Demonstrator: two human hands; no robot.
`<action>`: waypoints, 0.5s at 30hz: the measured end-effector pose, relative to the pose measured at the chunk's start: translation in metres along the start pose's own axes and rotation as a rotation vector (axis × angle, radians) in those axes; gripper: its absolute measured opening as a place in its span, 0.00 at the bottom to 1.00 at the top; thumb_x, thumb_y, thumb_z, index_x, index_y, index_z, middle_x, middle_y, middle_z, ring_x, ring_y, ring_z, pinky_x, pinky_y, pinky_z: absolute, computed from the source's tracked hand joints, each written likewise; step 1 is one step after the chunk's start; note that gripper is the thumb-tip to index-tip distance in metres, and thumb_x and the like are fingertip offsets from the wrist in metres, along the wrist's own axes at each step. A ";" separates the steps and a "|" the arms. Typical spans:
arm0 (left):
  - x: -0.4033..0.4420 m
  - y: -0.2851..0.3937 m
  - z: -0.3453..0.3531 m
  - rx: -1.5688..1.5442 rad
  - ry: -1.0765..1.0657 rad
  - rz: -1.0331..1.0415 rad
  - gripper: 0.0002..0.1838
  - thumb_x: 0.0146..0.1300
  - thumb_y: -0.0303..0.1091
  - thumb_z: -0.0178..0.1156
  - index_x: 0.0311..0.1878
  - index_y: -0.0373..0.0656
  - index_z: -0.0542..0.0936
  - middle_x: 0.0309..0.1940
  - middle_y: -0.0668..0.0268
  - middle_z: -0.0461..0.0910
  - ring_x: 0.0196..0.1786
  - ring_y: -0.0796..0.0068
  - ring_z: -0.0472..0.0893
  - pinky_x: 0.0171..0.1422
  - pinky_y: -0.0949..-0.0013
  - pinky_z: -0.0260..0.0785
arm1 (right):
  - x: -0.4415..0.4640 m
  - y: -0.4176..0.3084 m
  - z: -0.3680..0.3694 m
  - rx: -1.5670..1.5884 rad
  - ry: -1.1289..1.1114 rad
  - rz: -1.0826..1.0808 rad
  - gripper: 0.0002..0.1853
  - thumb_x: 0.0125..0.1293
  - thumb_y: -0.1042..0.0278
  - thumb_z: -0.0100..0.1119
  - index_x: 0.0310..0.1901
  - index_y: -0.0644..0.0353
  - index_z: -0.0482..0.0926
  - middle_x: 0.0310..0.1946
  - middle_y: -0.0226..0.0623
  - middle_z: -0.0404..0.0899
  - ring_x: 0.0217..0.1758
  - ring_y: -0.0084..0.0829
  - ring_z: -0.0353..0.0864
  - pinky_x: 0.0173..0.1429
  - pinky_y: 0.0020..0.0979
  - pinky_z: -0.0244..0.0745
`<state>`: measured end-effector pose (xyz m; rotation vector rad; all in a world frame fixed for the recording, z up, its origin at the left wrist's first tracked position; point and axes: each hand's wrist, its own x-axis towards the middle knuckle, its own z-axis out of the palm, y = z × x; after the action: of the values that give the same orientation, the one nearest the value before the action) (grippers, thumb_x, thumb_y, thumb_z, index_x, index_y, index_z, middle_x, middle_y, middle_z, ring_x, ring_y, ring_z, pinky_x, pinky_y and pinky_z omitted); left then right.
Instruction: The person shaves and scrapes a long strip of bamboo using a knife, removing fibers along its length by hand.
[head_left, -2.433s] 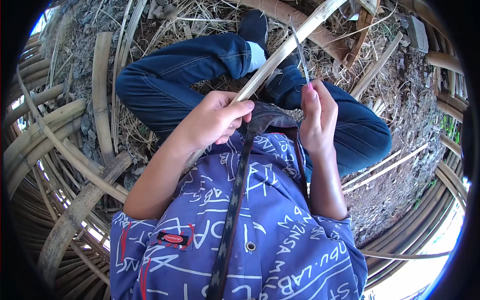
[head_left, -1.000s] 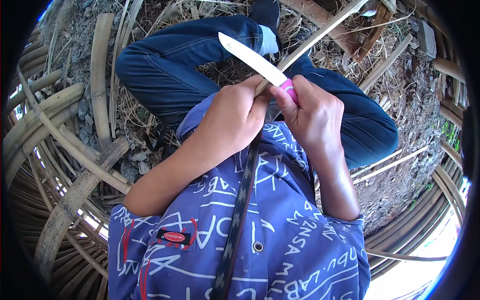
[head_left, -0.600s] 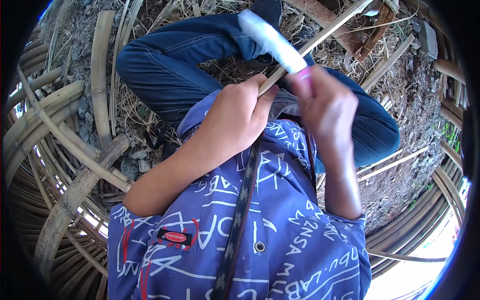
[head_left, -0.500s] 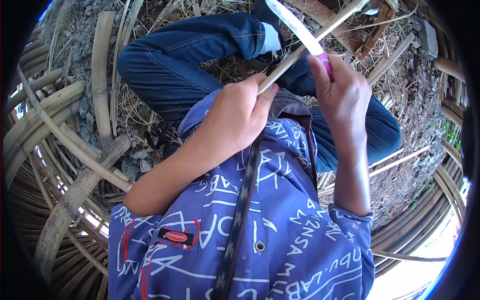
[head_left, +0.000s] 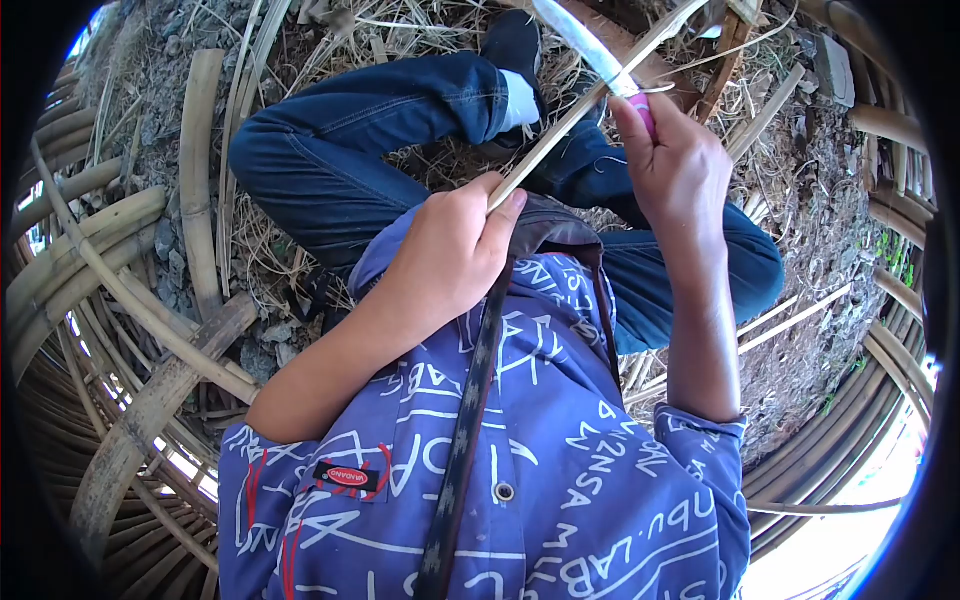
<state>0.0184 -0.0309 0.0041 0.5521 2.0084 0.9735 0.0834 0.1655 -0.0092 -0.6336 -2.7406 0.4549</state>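
My left hand [head_left: 455, 245] is closed round the near end of a pale bamboo strip [head_left: 553, 137], which slants up and away to the right. In my right hand [head_left: 680, 155] is the pink handle of a knife [head_left: 590, 45]. Its blade points up and left and crosses the strip near the top of the view. A thin curled shaving sticks out to the right beside the blade and handle. Both hands are above my lap, the right one farther forward.
My crossed legs in blue jeans [head_left: 330, 165] lie on ground strewn with shavings. Bent bamboo pieces [head_left: 200, 180] stand at the left, with a thick bamboo piece [head_left: 150, 420] below them. More curved bamboo lines the right edge. Thin strips [head_left: 790, 322] lie beyond my right knee.
The right hand with the knife has moved forward along the strip, away from my left hand. A curled shaving now shows at the blade. The left hand keeps its hold.
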 end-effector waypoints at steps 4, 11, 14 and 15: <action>0.002 0.002 0.001 -0.024 0.027 0.025 0.16 0.71 0.38 0.48 0.34 0.33 0.73 0.16 0.58 0.68 0.21 0.65 0.69 0.27 0.63 0.61 | 0.000 0.005 0.004 0.010 0.035 -0.055 0.22 0.61 0.45 0.58 0.22 0.57 0.72 0.15 0.39 0.73 0.19 0.42 0.76 0.22 0.38 0.68; 0.002 -0.004 0.002 0.014 0.043 0.057 0.16 0.70 0.37 0.48 0.31 0.34 0.72 0.15 0.50 0.71 0.20 0.49 0.74 0.26 0.57 0.63 | 0.019 0.027 0.000 -0.043 0.069 0.058 0.22 0.64 0.45 0.55 0.24 0.57 0.73 0.15 0.40 0.74 0.19 0.44 0.76 0.22 0.39 0.68; 0.001 0.000 0.002 0.033 0.037 0.044 0.16 0.70 0.37 0.48 0.31 0.34 0.72 0.15 0.50 0.71 0.20 0.50 0.74 0.26 0.57 0.63 | 0.021 0.031 0.004 -0.036 0.165 0.020 0.21 0.64 0.46 0.56 0.26 0.56 0.77 0.14 0.38 0.74 0.19 0.42 0.77 0.22 0.39 0.69; 0.002 0.000 0.002 0.031 0.038 0.045 0.16 0.70 0.37 0.48 0.31 0.34 0.72 0.15 0.50 0.71 0.20 0.50 0.74 0.26 0.57 0.63 | 0.023 0.032 0.003 -0.038 0.165 0.018 0.21 0.64 0.46 0.56 0.26 0.56 0.77 0.14 0.38 0.74 0.19 0.42 0.77 0.22 0.39 0.69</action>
<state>0.0189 -0.0285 0.0028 0.6019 2.0555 0.9875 0.0744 0.2028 -0.0186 -0.6742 -2.5944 0.3395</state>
